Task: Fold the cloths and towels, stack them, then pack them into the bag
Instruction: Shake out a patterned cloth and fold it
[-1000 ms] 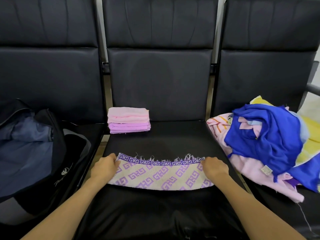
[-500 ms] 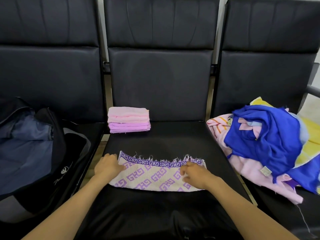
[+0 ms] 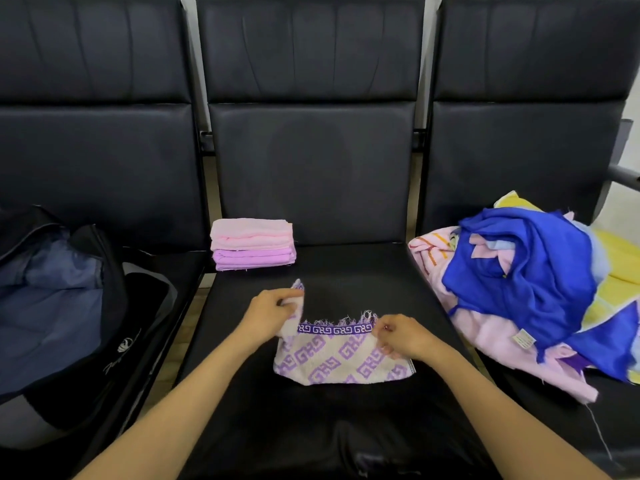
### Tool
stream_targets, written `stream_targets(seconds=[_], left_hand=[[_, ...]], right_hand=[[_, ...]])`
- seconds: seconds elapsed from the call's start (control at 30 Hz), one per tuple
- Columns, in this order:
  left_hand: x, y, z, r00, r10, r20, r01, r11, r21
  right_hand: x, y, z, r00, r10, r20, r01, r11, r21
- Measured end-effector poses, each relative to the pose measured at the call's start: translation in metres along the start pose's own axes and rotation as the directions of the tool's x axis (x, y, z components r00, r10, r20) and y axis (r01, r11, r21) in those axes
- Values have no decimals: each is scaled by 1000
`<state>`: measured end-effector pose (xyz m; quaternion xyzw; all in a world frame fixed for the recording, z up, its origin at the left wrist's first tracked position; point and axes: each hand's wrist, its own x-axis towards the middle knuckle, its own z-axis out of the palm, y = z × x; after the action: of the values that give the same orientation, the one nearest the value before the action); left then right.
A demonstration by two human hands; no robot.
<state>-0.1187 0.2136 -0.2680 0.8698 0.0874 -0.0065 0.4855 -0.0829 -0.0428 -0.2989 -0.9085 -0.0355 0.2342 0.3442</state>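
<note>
A white towel with a purple key pattern (image 3: 332,358) lies on the middle black seat (image 3: 346,271). My left hand (image 3: 268,313) pinches its left end and holds it lifted above the seat. My right hand (image 3: 403,336) grips the towel's right end near the fringed edge. A stack of folded pink and lilac cloths (image 3: 252,243) sits at the back left corner of the same seat. An open dark bag with a blue lining (image 3: 55,306) rests on the left seat.
A loose heap of unfolded cloths, blue (image 3: 519,271), pink (image 3: 495,344) and yellow (image 3: 620,268), covers the right seat. Black seat backs rise behind all three seats. A grey armrest (image 3: 623,174) juts out at the far right.
The towel lay stretched flat with a hand at each end. My left hand has lifted the left end and carried it rightward; my right hand shifted along the towel, which now looks shorter.
</note>
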Motion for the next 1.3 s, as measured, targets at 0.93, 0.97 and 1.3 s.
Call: stream_targets(seconds=[0.93,0.97,1.3], left_hand=[[8,-25,91,893,-411,183,435,893,-117],[9,-26,93,888,-406,215,442,882,-163],[-6,13,73,852,-212,478,468,717,-517]], right_hand=[[-8,13,-11,973,231,28,-232,972,42],[-8,12,-10,973,231,9,-231,973,0],[-6,10,-7,986,162,-30,-159,985,73]])
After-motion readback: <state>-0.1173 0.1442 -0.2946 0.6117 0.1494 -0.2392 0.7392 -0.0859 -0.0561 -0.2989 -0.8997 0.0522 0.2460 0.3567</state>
